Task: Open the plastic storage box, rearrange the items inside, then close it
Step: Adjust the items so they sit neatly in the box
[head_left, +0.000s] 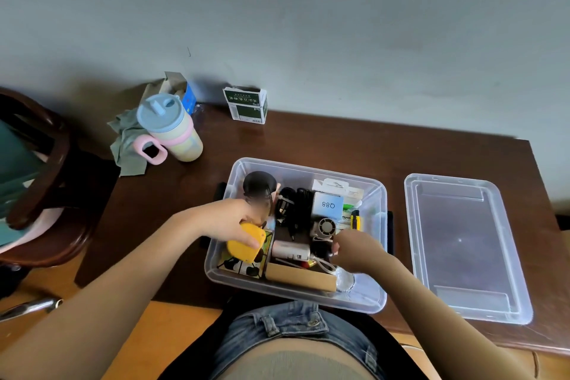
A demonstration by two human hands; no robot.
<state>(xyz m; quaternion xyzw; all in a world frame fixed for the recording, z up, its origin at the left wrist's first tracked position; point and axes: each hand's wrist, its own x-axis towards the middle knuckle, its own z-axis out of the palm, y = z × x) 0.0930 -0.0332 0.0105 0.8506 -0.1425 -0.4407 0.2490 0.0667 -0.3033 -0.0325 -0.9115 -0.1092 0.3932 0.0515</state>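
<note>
- Clear plastic storage box (pixel 374 302) sits open on the brown table (pixel 339 145) before me, its clear lid (pixel 462 244) parked alongside to free access.
- My left hand (pixel 234 219) grips a rounded yellow object (pixel 245 245), lifting it to rearrange.
- My right hand (pixel 354 248) reaches inside with fingers curled; whether it holds anything, I cannot tell.

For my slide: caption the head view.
Left hand grips round yellow object over open clear plastic storage box; right hand reaches inside.

Clear glossy plastic box (pixel 374 302), polished wood table (pixel 339 145)
</note>
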